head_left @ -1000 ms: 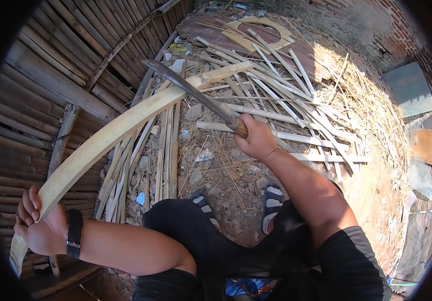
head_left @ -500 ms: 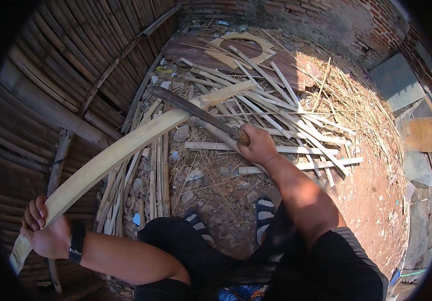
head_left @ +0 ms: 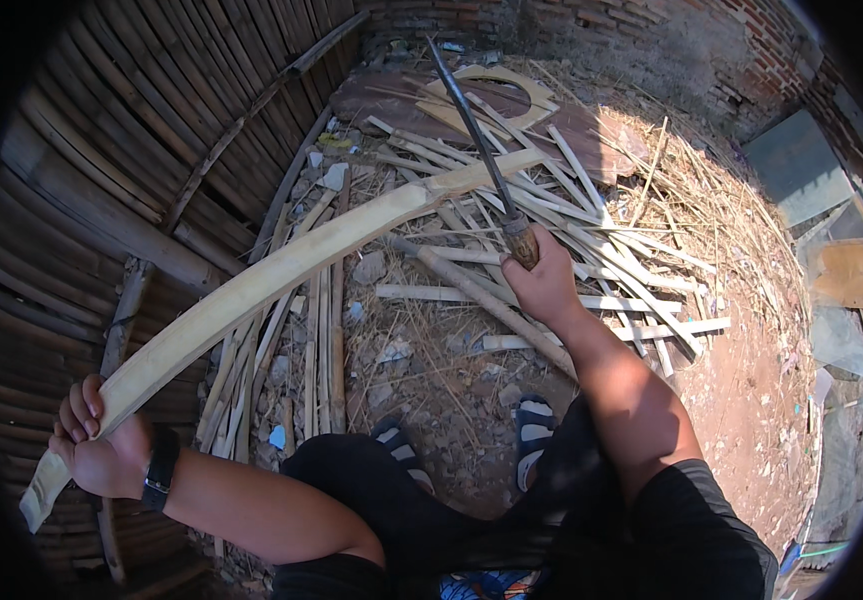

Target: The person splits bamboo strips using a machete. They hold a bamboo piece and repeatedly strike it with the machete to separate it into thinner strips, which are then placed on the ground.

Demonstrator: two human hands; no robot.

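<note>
My left hand (head_left: 101, 440) is closed round the near end of a long, pale split bamboo strip (head_left: 281, 265), which slants up and away to the right. In my right hand (head_left: 544, 285) is the wooden handle of a machete (head_left: 471, 130), its long dark blade pointing away and slightly left. The blade crosses in front of the strip near its far end; whether they touch I cannot tell. A notch or joint shows on the strip just left of the blade. Beneath it lies a round bamboo pole (head_left: 491, 300).
Cut bamboo strips (head_left: 631, 275) lie in a loose pile ahead, with a board with a round hole (head_left: 536, 100) behind them. More strips (head_left: 326, 350) lie beside the bamboo wall (head_left: 81, 210) at left. Sheets and boards (head_left: 801, 165) lean at right. My sandalled feet (head_left: 534, 440) stand on rubble.
The machete has swung from pointing left across the strip to pointing away, and my right hand has shifted slightly right. The strip's far end has moved a little right.
</note>
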